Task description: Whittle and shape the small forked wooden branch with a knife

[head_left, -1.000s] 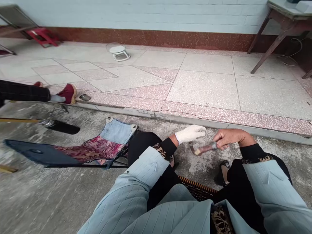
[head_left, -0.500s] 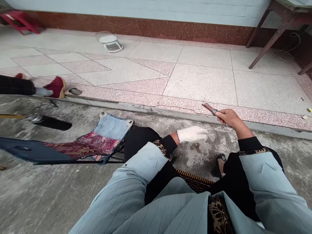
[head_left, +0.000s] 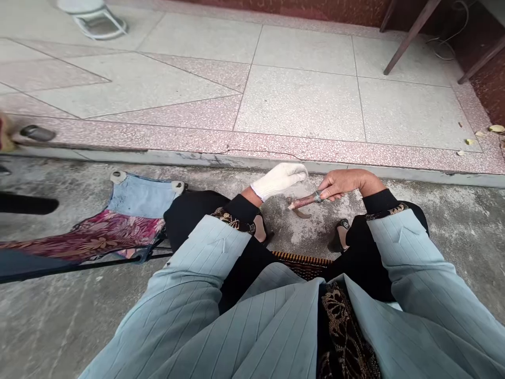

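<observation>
Pale speckled tiles (head_left: 303, 100) with a pink border spread across the upper part of our view, ending at a low step above rough grey concrete (head_left: 457, 231). We see a white stool (head_left: 92, 18) at the upper left, slim wooden legs (head_left: 412, 36) at the upper right, and yellowish leaves (head_left: 496, 128) near the step's right end. Beside our left knee stands a low folding chair (head_left: 144, 197) of blue and maroon flowered cloth. Between our knees, over the concrete, our bare right hand (head_left: 344, 183) pinches a brown stick (head_left: 305, 201) by its grey-wrapped end, thumb against bent fingers, the other end pointing left and slightly down. Our left hand (head_left: 281, 180), in a white knitted glove, is just above the stick's far end, its fingers close together and curved; we cannot tell whether they grip anything. Below the stick we make out a small curved brown piece (head_left: 303, 215).
</observation>
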Motion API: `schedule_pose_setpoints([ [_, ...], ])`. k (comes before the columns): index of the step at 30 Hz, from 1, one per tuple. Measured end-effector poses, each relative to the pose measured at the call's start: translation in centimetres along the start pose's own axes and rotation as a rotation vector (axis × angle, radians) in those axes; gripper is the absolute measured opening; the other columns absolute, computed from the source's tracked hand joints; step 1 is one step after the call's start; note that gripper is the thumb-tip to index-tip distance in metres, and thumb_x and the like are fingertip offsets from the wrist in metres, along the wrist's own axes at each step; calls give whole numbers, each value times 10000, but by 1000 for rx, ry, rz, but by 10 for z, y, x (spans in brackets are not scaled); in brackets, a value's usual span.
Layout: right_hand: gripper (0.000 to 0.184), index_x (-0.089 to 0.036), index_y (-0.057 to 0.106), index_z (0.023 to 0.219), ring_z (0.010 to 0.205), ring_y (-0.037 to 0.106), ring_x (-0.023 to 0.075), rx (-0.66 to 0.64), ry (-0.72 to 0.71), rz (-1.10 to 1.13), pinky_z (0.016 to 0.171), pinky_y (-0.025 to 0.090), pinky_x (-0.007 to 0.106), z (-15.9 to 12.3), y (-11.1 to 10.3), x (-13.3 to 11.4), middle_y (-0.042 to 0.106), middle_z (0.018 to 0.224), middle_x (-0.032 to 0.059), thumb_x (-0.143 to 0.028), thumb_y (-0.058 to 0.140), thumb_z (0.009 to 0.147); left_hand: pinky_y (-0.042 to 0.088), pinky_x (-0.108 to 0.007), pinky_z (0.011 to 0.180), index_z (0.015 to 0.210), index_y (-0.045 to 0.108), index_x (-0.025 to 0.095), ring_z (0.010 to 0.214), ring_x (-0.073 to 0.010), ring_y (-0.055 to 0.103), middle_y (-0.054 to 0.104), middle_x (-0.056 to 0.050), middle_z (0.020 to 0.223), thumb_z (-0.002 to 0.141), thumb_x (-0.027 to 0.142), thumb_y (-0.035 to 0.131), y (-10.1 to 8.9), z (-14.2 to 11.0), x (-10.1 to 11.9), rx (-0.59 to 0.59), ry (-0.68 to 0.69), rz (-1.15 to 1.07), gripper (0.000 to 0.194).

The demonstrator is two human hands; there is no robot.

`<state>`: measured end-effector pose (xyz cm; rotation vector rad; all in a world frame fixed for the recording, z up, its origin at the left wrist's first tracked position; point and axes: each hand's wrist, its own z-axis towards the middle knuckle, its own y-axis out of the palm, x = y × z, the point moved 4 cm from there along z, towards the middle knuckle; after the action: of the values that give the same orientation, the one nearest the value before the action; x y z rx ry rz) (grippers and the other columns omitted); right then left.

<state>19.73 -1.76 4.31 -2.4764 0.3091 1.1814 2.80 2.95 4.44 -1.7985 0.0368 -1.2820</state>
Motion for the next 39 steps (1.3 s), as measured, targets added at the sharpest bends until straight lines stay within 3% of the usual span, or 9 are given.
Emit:
schedule_pose_setpoints([
  [4,385,-163,660,736,503,466,65,26,-88,43,535,366,210,-4,-1,-12,571,596,-31,-537,596,796,417,-243,735,931,627,130,747,-120,540,618,-1,819,867,354,419,15,5,-6,-6,26,-125,313],
  [9,342,-158,650,825,510,453,72,442,-132,108,516,345,218,-15,-21,-8,558,629,-26,-495,608,790,409,-244,642,867,609,120,638,-111,510,591,-22,738,883,427,420,42,7,-17,-59,-56,-325,361],
  [13,332,-153,611,741,510,450,90,748,1,71,519,336,247,-20,-36,4,546,613,1,-476,575,811,371,-222,596,848,600,140,582,-98,473,553,4,667,901,422,398,53,1,-9,-241,6,-300,350],
  [16,316,-159,629,732,552,470,122,850,206,-149,548,327,276,-17,-43,15,557,618,28,-459,577,819,355,-221,604,834,609,150,615,-106,483,568,2,700,892,405,417,49,-1,-2,-277,69,-168,325],
  [21,235,-173,673,720,600,498,152,548,373,-339,568,330,295,0,-31,30,599,655,52,-398,649,784,358,-237,661,853,633,139,661,-126,501,585,-9,711,882,385,428,26,-2,-1,-164,69,-31,321],
  [25,275,-192,689,756,548,500,131,166,203,-158,542,354,277,12,-3,23,593,631,17,-465,655,765,371,-237,706,902,631,140,737,-135,527,613,-17,797,880,358,426,15,-3,-4,-127,95,-20,300],
  [28,293,-183,675,760,538,496,114,63,4,-54,533,365,259,12,7,4,578,628,-3,-473,635,778,389,-238,729,935,622,141,782,-140,551,633,-26,862,883,328,418,16,-1,-8,-112,122,-67,281],
  [35,325,-158,599,777,533,438,96,675,-177,196,523,328,232,-8,-23,-6,496,603,-34,-480,574,808,376,-257,638,884,619,131,640,-147,526,617,-43,725,919,365,383,31,0,-11,-98,13,-14,334],
  [39,294,-156,619,835,561,460,118,915,14,68,549,333,250,-12,-37,10,553,651,2,-440,543,821,347,-241,629,816,618,166,638,-138,511,590,-15,692,894,361,449,42,-3,-5,-187,75,18,269],
])
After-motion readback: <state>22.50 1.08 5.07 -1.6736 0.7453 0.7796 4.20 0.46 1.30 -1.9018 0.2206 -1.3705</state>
